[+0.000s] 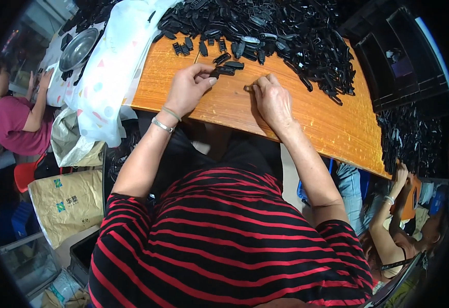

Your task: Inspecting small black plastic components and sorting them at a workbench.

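My left hand (187, 91) is over the front part of the wooden table, thumb and fingers pinched on a small black plastic part (225, 71). Another black piece lies right beyond that part, close to or touching it. To the right, my right hand (274, 101) rests near the table edge with its fingers curled together. At its fingertips shows a tiny brownish thing, too small to name. Several loose black plastic pieces (203, 49) lie just beyond my hands, in front of a large heap of similar black parts (255, 23).
The wooden table (332, 128) ends close to my body. Left of it hangs a white patterned plastic sheet (104, 77), near a metal bowl (79, 50). A black bin (388, 56) stands at the right. A paper sack (68, 205) is at lower left. Other people sit on both sides.
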{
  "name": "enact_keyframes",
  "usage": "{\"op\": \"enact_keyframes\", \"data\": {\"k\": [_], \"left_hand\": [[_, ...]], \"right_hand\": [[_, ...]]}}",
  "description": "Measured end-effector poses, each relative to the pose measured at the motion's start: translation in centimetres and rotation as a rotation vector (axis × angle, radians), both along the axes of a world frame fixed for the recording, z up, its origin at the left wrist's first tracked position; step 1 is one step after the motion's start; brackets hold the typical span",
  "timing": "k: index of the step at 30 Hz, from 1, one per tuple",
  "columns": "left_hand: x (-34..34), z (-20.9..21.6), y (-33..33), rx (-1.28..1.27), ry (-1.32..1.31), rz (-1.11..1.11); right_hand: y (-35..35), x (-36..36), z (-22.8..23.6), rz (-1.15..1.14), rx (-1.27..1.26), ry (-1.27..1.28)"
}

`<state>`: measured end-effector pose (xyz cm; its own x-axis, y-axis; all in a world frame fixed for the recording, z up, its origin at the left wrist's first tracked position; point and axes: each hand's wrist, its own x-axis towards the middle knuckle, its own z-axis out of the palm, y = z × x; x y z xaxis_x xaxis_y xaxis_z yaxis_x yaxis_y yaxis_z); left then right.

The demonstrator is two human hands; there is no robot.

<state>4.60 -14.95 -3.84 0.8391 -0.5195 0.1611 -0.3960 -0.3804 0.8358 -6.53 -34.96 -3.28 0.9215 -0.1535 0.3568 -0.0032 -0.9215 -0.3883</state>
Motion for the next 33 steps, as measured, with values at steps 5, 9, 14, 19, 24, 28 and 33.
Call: {"op": "enact_keyframes", "data": {"k": [5, 9, 14, 19, 24, 28, 33], "left_hand": [[-1.0, 0.0, 0.1, -0.525, 0.627, -0.098], [-2.1, 0.4, 0.0, -0.584, 0.651, -0.121], [-3.3, 0.5, -0.4, -0.668, 0.658, -0.195], [-4.1, 0.8, -0.9, -0.681, 0.611, -0.223], [-4.2, 0.6, -0.8, -0.672, 0.521, -0.248], [-4.5, 0.3, -0.6, -0.693, 0.543, -0.224], [-5.8, 0.2, -0.8, -0.718, 0.561, -0.142]], "right_hand": [[-0.2, -0.8, 0.5, -0.005, -0.01, 0.023], [-0.7, -2.0, 1.0, 0.056, -0.051, 0.105], [1.6, -2.1, 2.7, 0.042, 0.304, -0.156], [3.6, -1.9, 2.9, 0.098, 0.445, -0.219], [3.9, -1.7, 2.4, 0.131, 0.465, -0.238], [4.2, -1.7, 1.8, 0.143, 0.454, -0.237], [4.4, -1.9, 1.1, 0.133, 0.405, -0.249]]}}
